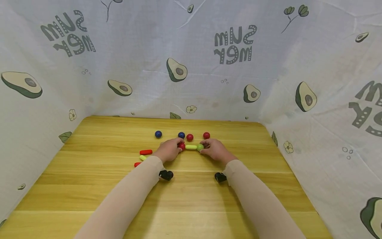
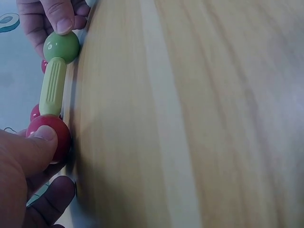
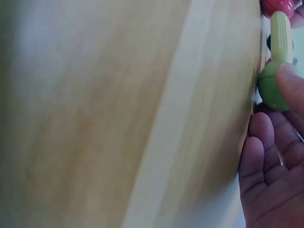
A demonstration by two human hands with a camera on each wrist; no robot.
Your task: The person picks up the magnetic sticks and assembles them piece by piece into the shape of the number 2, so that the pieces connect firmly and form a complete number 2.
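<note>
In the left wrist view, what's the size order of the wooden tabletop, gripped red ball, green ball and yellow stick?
1. Wooden tabletop
2. Gripped red ball, probably nearer the camera
3. Green ball and yellow stick: too close to rank; stick longer, ball wider

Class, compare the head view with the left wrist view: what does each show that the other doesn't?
Only the head view shows the blue balls, the red sticks and the sleeves. Only the left wrist view clearly shows the thumbnail of the left hand. Both show that hand pinching a red ball, the right hand holding a green ball, and a yellow stick between the two balls.
</note>
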